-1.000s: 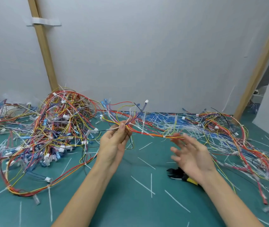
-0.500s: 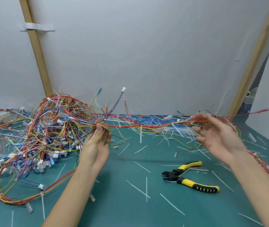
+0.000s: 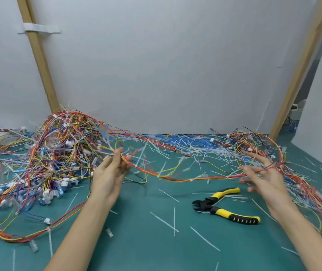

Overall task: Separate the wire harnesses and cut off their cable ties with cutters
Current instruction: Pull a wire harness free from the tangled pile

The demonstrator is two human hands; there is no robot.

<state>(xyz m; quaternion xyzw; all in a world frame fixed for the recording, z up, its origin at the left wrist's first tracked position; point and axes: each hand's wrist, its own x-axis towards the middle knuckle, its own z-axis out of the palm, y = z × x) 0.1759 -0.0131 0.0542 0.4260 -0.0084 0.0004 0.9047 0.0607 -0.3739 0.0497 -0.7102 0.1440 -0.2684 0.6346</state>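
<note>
Left hand [image 3: 108, 174] pinching a wire harness [image 3: 173, 178], right hand [image 3: 263, 179] spread wide with wires draped over it, cutters [image 3: 224, 207] just below the harness

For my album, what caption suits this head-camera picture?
Two hands, left and right, stretch a harness above the cutters on a green mat.

Right hand [image 3: 263, 178] fingers motion-blurred; grip on harness [image 3: 175, 178] indeterminate. Wire pile [image 3: 44, 153] cut by left edge. Far-right wires too tangled to separate.
</note>
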